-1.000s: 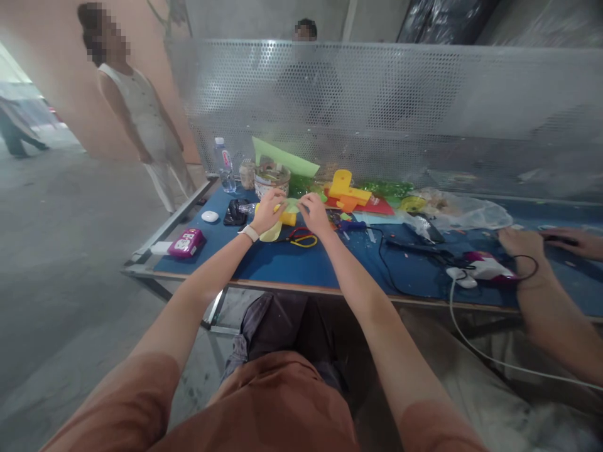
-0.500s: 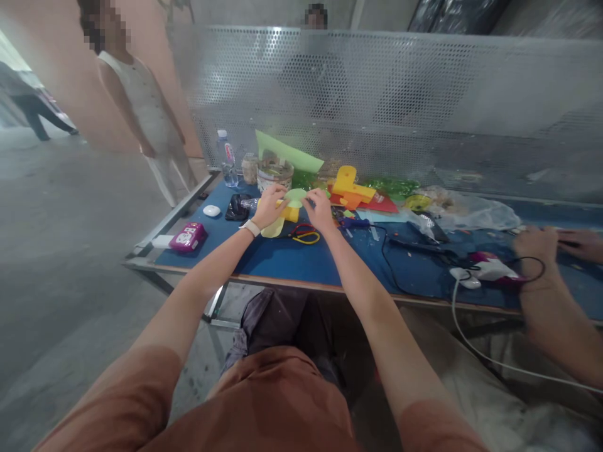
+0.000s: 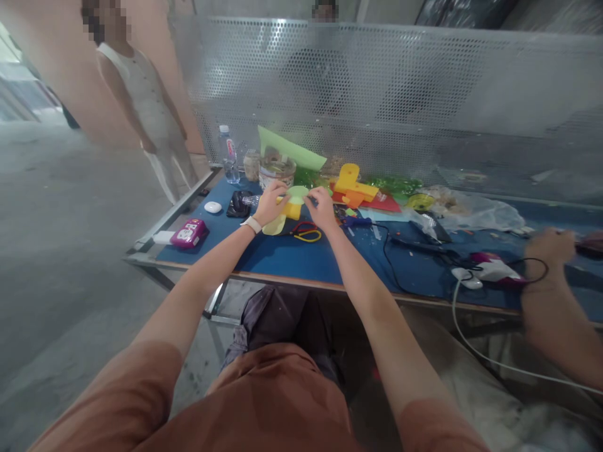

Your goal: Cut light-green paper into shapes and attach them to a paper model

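Observation:
A light green rounded piece of paper (image 3: 298,194) is held up between my two hands over the blue table (image 3: 301,263). My left hand (image 3: 273,204) pinches its left edge, and my right hand (image 3: 321,206) pinches the right edge. Under the paper lies a yellow piece (image 3: 293,211), partly covered. A pale yellow piece (image 3: 274,225) rests below my left hand. Close to my right wrist are scissors (image 3: 307,233) with red and yellow handles.
Left of my hands are a black pouch-like object (image 3: 238,204), a white oval case (image 3: 213,207), a purple packet (image 3: 188,233) and a water bottle (image 3: 228,154). Behind stand a tub (image 3: 277,172) and a green sheet (image 3: 289,147). Cables (image 3: 389,251) and a co-worker's arm (image 3: 549,282) are at right.
The view has shifted slightly. Both my hands keep hold of the green paper in nearly the same place. The co-worker's hand at right has moved a little.

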### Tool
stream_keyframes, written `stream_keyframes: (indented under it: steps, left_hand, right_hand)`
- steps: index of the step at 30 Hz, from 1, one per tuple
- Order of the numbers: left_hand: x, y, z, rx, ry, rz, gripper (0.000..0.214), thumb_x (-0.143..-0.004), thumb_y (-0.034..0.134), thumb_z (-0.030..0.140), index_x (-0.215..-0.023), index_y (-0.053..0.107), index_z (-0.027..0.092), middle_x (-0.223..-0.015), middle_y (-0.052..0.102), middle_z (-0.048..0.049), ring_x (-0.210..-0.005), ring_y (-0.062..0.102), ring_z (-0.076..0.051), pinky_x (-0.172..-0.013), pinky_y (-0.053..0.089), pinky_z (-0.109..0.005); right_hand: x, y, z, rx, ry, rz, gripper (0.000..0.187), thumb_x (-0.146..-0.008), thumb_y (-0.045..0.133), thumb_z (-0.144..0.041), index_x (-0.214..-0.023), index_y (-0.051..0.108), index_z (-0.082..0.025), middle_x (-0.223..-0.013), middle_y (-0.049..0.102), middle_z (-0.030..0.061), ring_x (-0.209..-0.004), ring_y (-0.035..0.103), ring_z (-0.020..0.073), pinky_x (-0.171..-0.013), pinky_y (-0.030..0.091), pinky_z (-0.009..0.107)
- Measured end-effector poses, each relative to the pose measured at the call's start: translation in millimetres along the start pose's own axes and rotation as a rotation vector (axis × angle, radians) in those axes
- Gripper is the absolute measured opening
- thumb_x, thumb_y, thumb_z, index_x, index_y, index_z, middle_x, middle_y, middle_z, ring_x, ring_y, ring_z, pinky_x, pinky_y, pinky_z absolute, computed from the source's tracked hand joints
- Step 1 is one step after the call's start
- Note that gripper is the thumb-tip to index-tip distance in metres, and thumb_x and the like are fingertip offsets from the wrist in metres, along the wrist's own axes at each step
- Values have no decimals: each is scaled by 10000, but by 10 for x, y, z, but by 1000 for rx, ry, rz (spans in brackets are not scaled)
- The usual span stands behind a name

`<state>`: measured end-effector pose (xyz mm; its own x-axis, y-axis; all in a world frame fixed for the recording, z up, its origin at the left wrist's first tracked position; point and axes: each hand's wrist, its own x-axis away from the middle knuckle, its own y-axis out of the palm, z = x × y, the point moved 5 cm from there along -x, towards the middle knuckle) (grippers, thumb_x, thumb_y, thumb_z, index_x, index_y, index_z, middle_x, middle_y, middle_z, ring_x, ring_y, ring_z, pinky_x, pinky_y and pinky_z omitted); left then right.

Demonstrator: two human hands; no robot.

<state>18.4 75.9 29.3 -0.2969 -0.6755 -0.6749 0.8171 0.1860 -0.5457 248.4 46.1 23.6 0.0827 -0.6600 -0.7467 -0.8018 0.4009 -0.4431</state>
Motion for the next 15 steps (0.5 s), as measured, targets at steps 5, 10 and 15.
stream_keyframes:
  steps: [5,10,15]
  left_hand:
    - [-5,24,-68,-27,16,-1,77,-1137,718,231,-1123,792,244,-1460,811,-169,-1437,773,-338,-1374,622,-560]
    - [-4,38,-100,-8,-3,-11,86,-1128,716,255,-1050,753,251,-1445,806,-180,-1409,777,-351,-1341,642,-586]
    - [-4,46,-107,-1,-18,-8,123,-1136,712,260,-1016,735,257,-1440,805,-166,-1403,770,-335,-1315,652,-548]
  right_hand:
    - [9,13,55,-14,20,-2,770,-1183,551,-1011,-954,721,-295,-1141,771,159,-1149,726,405,-1138,642,658]
    - [18,40,126,-6,8,-11,781,-1192,527,-1006,-984,745,-286,-1169,773,172,-1156,734,401,-1122,647,639]
    - [19,41,134,-19,37,9,780,-1175,567,-1015,-965,752,-287,-1110,757,153,-1118,724,389,-1055,662,603]
